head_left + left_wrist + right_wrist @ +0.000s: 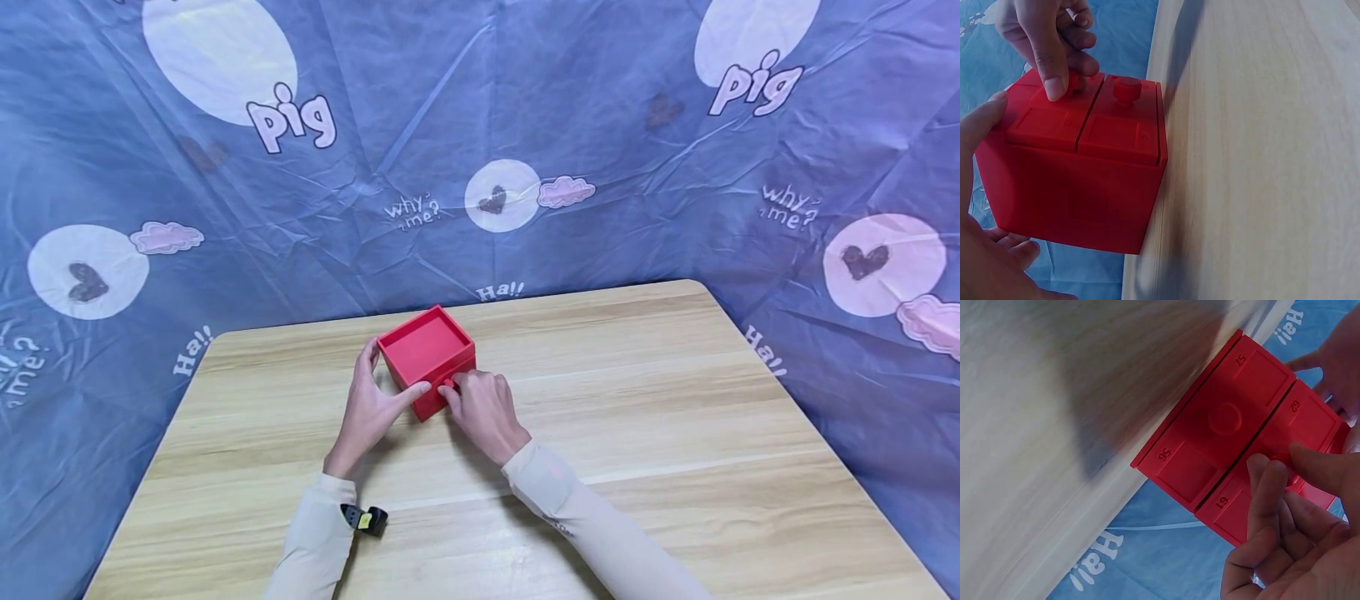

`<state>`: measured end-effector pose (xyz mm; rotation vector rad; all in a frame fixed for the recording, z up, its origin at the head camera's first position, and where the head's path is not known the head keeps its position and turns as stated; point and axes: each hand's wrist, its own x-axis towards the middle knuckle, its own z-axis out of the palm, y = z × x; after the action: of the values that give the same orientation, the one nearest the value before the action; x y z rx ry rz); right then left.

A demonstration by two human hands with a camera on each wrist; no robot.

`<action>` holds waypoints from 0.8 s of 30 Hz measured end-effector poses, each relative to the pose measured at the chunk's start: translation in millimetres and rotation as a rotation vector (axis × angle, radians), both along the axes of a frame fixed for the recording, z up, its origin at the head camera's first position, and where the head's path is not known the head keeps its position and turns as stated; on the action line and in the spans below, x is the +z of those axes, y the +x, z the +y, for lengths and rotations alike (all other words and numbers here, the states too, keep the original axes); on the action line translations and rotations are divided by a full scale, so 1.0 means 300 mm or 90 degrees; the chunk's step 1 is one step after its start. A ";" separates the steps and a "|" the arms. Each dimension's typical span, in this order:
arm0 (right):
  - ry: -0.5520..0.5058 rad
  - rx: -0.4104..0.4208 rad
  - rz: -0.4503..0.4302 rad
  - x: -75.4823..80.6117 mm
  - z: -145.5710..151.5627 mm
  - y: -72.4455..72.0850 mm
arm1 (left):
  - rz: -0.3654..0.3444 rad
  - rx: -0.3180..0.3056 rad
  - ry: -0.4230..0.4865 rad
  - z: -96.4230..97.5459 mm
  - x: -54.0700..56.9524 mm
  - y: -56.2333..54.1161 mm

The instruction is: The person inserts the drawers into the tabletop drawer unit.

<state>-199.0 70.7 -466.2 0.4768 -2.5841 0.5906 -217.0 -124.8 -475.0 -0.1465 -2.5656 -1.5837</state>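
Note:
A small red drawer box (pixel 426 343) stands on the table, a shallow recess in its top. My left hand (pixel 372 412) holds it from the left, the thumb at the front top edge and the fingers along the side. Two drawers lie one above the other, numbers embossed on their fronts. With thumb and fingers, my right hand (pixel 486 410) pinches the round knob (pixel 1074 81) of the upper drawer (pixel 1044 128), mostly covering it. Below it, the lower drawer (pixel 1119 136) has its own bare knob (pixel 1225 418). Both drawer fronts look flush with the box.
The wood-grain table (pixel 637 400) extends around the box, its back edge close behind. A blue printed cloth (pixel 420 108) hangs behind the table and down its sides. A black strap device (pixel 365 520) with a yellow patch sits on the left wrist.

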 end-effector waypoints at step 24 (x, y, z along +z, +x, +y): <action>-0.024 0.016 0.020 -0.015 0.018 -0.003 | -0.010 -0.002 -0.019 0.013 -0.001 0.007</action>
<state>-199.8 76.1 -470.8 0.5024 -2.5358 0.6345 -214.9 -120.7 -475.2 -0.1423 -2.6032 -1.5539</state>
